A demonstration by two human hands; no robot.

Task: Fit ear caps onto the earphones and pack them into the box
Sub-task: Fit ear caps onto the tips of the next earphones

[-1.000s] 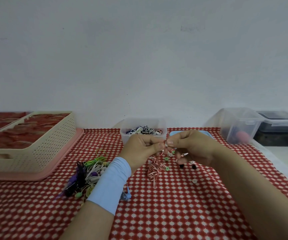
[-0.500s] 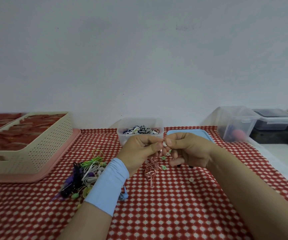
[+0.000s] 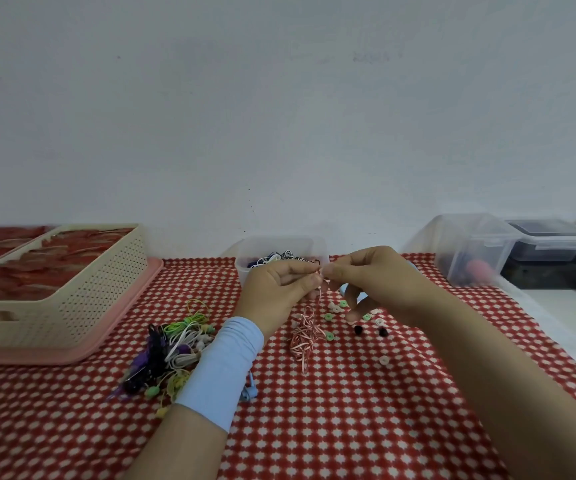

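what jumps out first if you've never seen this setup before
Two bare hands meet at the centre above the red-and-white patterned tablecloth, the left hand and right hand pinching the end of a red-and-white striped earphone cable that dangles to the cloth. Small loose green, white and black ear caps lie scattered under the right hand, and a tangled pile of coloured earphones sits left of the left wrist.

On the tablecloth (image 3: pixel 314 427), a basket (image 3: pixel 72 306) sits far left on a tray (image 3: pixel 120 327). A heap of earphones (image 3: pixel 172 351) lies just right of it, near the front. A clear box (image 3: pixel 279 247) stands at the back centre, behind both hands. Loose ear caps (image 3: pixel 359 323) lie scattered under the right hand (image 3: pixel 376 282). Two lidded containers (image 3: pixel 508 247) stand far right.
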